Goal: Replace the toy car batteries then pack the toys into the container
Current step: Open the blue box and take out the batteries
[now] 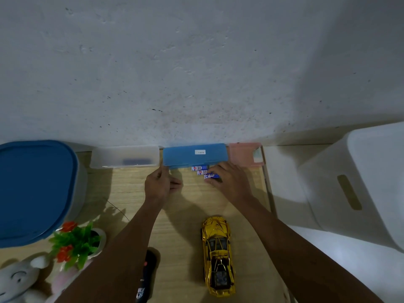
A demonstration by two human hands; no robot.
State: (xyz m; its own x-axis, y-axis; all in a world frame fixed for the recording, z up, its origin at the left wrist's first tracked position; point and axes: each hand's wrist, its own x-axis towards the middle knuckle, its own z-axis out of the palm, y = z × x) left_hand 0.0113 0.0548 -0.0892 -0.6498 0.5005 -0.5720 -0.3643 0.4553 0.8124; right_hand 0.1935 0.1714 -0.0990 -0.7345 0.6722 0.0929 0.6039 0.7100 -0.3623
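A gold toy car [218, 254] stands on the wooden table near the front. At the back, against the wall, lies a blue plastic case [194, 156]. Several blue batteries [200, 169] lie just in front of it. My right hand [229, 180] rests over the batteries and its fingers pinch one of them. My left hand [160, 183] touches the case's left front corner with relaxed fingers. A black remote control [147, 274] lies near the front, partly hidden by my left forearm.
A grey container with a blue lid [32, 191] stands at the left. A clear case [124, 157] and a pink case [244, 155] flank the blue one. A potted artificial plant [76, 243] and a plush toy [19, 278] sit front left. A white bin [354, 182] stands right.
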